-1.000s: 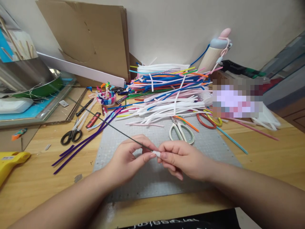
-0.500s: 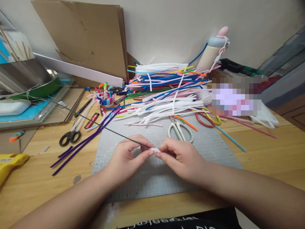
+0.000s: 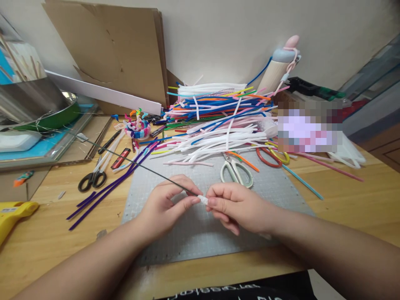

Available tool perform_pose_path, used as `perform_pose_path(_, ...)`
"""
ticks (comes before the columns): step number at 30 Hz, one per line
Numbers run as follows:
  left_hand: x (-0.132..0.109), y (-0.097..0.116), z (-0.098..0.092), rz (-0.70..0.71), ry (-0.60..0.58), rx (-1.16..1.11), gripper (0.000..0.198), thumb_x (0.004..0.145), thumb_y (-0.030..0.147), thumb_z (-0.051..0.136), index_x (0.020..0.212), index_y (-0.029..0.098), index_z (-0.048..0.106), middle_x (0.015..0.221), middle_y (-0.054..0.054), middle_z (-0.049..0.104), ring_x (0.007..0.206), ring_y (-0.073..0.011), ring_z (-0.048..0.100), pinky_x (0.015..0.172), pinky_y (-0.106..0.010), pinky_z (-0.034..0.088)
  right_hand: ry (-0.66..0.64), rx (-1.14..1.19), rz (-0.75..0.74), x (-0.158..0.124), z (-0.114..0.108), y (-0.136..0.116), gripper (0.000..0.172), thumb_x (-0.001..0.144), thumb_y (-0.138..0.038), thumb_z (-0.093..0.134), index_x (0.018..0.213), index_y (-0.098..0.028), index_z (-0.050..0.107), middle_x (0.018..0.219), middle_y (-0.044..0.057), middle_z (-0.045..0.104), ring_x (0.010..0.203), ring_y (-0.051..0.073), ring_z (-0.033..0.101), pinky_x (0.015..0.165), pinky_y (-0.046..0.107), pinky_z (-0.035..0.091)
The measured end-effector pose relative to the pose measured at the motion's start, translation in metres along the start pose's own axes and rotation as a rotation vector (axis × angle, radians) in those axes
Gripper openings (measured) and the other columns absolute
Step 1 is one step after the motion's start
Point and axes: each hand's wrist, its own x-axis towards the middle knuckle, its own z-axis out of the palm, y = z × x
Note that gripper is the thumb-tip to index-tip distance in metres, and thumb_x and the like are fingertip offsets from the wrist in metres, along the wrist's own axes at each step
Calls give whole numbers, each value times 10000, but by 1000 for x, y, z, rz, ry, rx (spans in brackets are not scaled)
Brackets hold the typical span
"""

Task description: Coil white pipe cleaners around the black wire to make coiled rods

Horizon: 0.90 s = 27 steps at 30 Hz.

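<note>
My left hand (image 3: 165,204) pinches a long thin dark wire (image 3: 134,164) that slants up and left across the table. A small white fuzzy piece (image 3: 203,199) sits at the wire's near end, between the two hands. My right hand (image 3: 236,206) is closed on that white piece with thumb and fingers. Both hands hover over a grey cutting mat (image 3: 200,237).
A heap of coloured and white pipe cleaners (image 3: 218,121) lies behind the mat. White-handled scissors (image 3: 236,171) rest on the mat, black scissors (image 3: 92,177) and purple pipe cleaners (image 3: 109,187) to the left. Cardboard sheets (image 3: 115,54) lean on the wall. A yellow tool (image 3: 12,212) lies far left.
The fingers of both hands have shifted slightly around the white piece on the wire's end. The wire's far end has swung a little.
</note>
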Motion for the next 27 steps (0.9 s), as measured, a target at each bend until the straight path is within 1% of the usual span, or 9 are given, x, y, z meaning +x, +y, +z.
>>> perform_pose_path(2,0,1,0,-10,7,-37,42,804,165,621,839,175,642,772,-33,647,762,-150,596,717,-302,475,-123,152,61,1,-2,0,234,863,-385,479,777,-168,473,502,-97,387,317,29,371,333,151,276)
perform_pose_path(4,0,3,1,-30,5,-49,25,800,173,626,814,172,647,748,-29,650,740,-148,600,702,-297,477,-178,214,94,2,-3,1,248,860,-400,479,774,-167,471,499,-95,395,305,27,356,318,150,269)
perform_pose_path(6,0,4,1,-68,22,-21,23,795,179,629,792,168,649,728,-24,653,713,-144,604,682,-290,479,-98,143,59,3,-1,3,221,859,-387,490,803,-175,460,530,-83,445,321,28,377,325,148,267)
perform_pose_path(10,-1,4,1,-136,76,68,38,787,205,638,780,172,654,737,-15,676,703,-140,620,667,-278,488,212,-172,-153,2,4,10,157,827,-316,567,845,-182,487,638,-59,489,415,32,441,391,160,338)
perform_pose_path(13,-4,4,3,-135,145,230,79,778,238,655,727,177,647,702,-1,679,654,-128,617,621,-256,476,240,-175,-165,2,7,11,154,848,-325,530,811,-184,483,586,-65,483,386,39,432,375,169,337)
perform_pose_path(17,-8,7,4,-25,238,531,145,773,290,665,692,187,604,613,20,607,574,-115,544,548,-246,416,232,-134,-114,1,8,8,149,841,-314,528,797,-183,474,559,-69,488,347,35,407,340,162,304)
perform_pose_path(23,-11,11,-1,265,395,975,155,723,320,720,803,246,611,776,-18,628,762,-193,533,712,-349,354,262,-285,-140,-1,8,4,153,841,-313,532,775,-179,496,539,-63,480,383,43,416,378,179,317)
perform_pose_path(25,-10,10,-4,356,325,1014,132,750,268,700,861,277,628,865,-12,659,859,-209,551,769,-365,341,262,-330,-166,-1,7,3,146,841,-301,533,767,-180,500,543,-62,479,406,46,417,407,188,325)
perform_pose_path(27,-9,9,-6,405,180,967,125,797,215,644,904,277,624,902,5,677,897,-195,572,822,-361,352,253,-348,-172,-1,6,1,138,843,-293,528,767,-181,499,545,-63,476,426,51,415,429,195,328)
